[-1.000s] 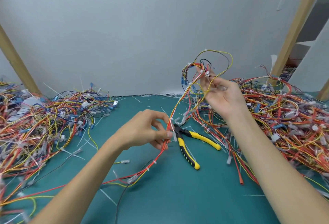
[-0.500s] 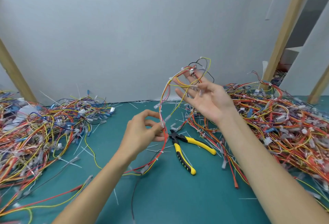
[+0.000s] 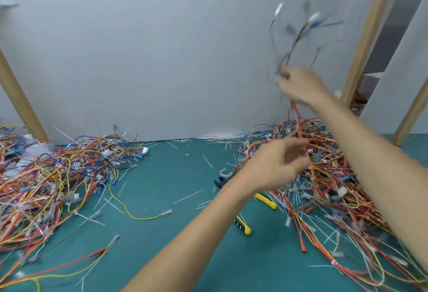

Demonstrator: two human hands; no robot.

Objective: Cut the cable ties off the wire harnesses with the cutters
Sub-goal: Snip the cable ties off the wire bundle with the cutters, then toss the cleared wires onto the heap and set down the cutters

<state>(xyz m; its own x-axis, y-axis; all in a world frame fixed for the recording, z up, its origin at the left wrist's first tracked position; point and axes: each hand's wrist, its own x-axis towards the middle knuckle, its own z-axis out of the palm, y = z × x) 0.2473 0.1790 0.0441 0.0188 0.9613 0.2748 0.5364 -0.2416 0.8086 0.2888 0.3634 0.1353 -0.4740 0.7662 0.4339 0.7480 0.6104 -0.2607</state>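
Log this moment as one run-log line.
right hand: grips raised harness | left hand: grip blurred | cutters: lying on mat, unheld | phase: no cut underway

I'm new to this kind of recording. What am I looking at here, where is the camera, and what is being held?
No machine here: a person works with two bare hands, and the single picture comes from a camera worn on their head, looking forward and down. The right hand is raised and grips a wire harness, whose loose ends blur above it. The left hand is lower, fingers curled; blur hides whether it pinches a wire. On the teal mat lie the yellow-handled cutters, partly under the left forearm, between a left heap and a right heap of harnesses, among cut white tie scraps.
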